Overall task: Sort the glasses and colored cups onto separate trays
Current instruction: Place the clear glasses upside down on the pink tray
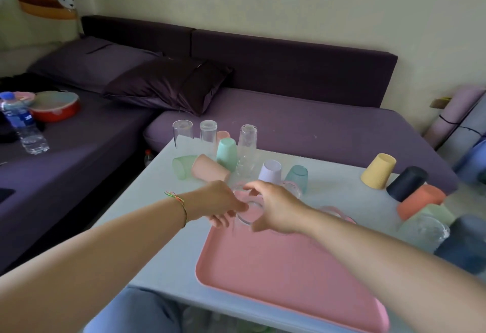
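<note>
The right hand (276,209) curls its fingers (259,225) round a clear glass (248,213) standing at the far corner of the pink tray (276,275). The left hand (218,207) lays its fingers (219,222) against the glass's other side, though blur hides whether they clasp it. Just beyond the fingers, a lilac cup (271,171) and a teal cup (297,175) stand on the tabletop (147,201), and a yellow cup (378,171) sits well to their right.
</note>
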